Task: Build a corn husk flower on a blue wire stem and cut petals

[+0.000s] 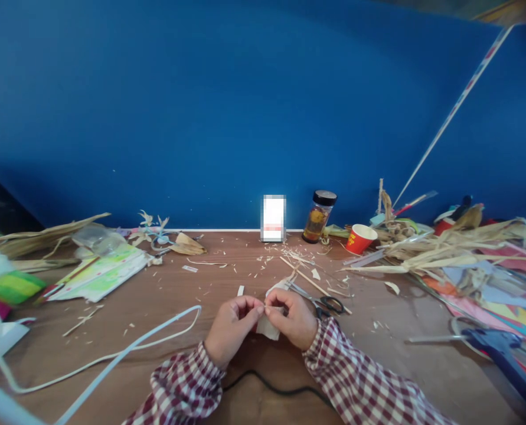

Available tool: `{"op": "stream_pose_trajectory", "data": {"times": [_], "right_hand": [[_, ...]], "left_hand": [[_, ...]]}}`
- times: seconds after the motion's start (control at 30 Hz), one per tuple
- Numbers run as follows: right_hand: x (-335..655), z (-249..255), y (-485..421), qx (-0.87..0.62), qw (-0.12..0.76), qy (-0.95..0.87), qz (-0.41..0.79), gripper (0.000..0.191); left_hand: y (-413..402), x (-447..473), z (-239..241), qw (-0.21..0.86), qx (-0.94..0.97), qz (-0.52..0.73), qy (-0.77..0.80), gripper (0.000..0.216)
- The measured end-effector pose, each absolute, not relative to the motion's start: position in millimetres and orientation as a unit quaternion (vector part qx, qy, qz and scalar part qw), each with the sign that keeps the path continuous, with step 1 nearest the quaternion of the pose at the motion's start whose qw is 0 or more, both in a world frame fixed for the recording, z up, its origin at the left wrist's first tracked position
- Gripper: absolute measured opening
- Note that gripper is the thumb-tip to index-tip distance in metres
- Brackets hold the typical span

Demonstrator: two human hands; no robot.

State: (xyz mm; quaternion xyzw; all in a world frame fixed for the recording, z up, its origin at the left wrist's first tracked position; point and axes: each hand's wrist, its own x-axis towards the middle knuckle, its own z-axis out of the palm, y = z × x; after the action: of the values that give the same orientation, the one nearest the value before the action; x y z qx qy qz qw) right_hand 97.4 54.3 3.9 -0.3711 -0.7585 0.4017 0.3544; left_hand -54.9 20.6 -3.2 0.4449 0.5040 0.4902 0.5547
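Observation:
My left hand [234, 327] and my right hand [293, 319] meet fingertip to fingertip low in the middle of the head view, both closed in a pinch. A pale piece of corn husk [269, 329] shows below and between the fingers, and a pale husk end sticks out above my right hand. That hand grips the husk. Whatever lies between my left fingertips is too small and too covered to name. Just beyond my right hand lie scissors [332, 304] with black handles, partly hidden by it. A small white strip [240, 290] is beside my left hand.
Husk scraps litter the brown table [227, 277]. Behind are a lit phone [273, 218], a lidded jar [319, 216] and a red paper cup [360, 239]. At right lie a husk pile [426, 251] and blue glue gun [497, 348]; at left, a white cable [112, 356] and painted paper [107, 276].

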Motion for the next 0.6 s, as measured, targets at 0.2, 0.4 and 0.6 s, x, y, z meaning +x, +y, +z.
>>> {"op": "stream_pose_trajectory", "data": {"times": [0.2,0.4,0.6], "right_hand": [[94.0,7.3,51.2,-0.392,0.372,-0.731,0.417,0.008],[91.8,4.8,50.3,-0.387,0.388,-0.703,0.453,0.011],[93.6,-1.3,56.5,-0.403,0.388,-0.668,0.491,0.013]], "left_hand": [[16.9,-45.7,-0.6,0.577,0.398,0.528,0.480,0.025],[17.3,-42.1,-1.8,0.638,0.314,0.554,0.432,0.027],[17.2,-47.7,4.5,0.672,0.289,0.540,0.416,0.034]]}}
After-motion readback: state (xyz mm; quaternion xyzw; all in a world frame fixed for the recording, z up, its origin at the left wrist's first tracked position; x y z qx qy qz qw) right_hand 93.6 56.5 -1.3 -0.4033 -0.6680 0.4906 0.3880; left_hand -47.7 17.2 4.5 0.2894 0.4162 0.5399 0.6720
